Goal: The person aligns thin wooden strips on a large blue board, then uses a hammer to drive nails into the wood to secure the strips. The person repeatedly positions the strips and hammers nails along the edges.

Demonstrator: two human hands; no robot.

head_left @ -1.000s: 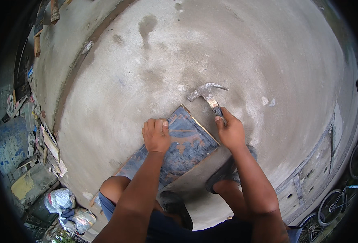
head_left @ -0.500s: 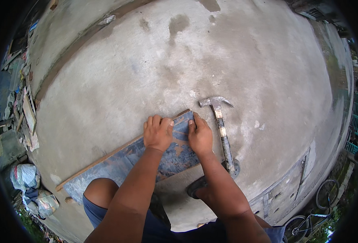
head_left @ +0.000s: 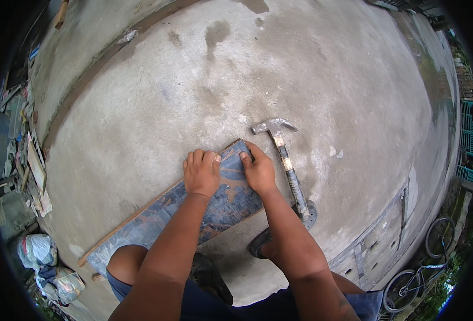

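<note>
A worn board (head_left: 167, 211) with scuffed blue-grey paint lies slantwise in front of me, from the lower left up to its narrow end near the middle. My left hand (head_left: 201, 172) is closed over its far edge, fingers curled past the rim and thumb on top. At the narrow right end, my right hand (head_left: 259, 171) grips the board's side, thumb on the painted face. The fingertips beyond the edges are hidden. Just right of that hand rests a claw hammer (head_left: 289, 166) with a worn, taped-looking handle, its head pointing away from me; neither hand touches it.
Stained concrete floor (head_left: 333, 96) spreads all around. My dark clogs (head_left: 211, 278) and bent knees are close to the board. Scrap wood (head_left: 36, 166) and stuffed plastic bags (head_left: 37, 250) lie at the left; a bicycle (head_left: 416, 281) is at the lower right.
The view has shifted slightly, so board, hammer and surroundings sit a little further left in it. Both hands keep their hold on the board.
</note>
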